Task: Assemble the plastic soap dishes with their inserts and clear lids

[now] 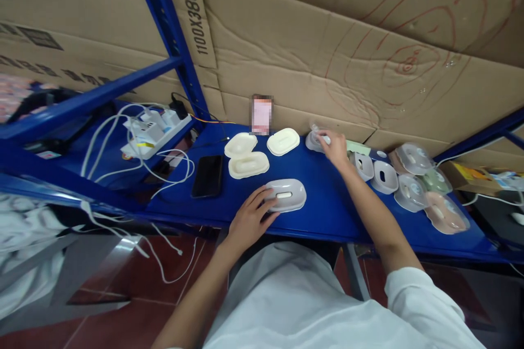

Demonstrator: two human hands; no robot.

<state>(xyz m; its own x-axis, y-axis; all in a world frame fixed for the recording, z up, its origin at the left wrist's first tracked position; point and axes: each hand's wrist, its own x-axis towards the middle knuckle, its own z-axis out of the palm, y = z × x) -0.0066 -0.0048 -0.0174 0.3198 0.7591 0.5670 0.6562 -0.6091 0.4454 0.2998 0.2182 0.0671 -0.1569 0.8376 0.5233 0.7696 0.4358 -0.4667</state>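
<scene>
The left hand (249, 221) presses its fingers on the grey case (285, 195) lying sideways at the near edge of the blue bench (323, 210), while the right hand (336, 147) pinches a small white piece (326, 140) farther back.

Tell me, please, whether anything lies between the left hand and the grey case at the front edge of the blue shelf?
Nothing visible does. The left hand already rests its fingertips on the grey case. The phone and the cream cases lie off to the side, apart from it.
</scene>
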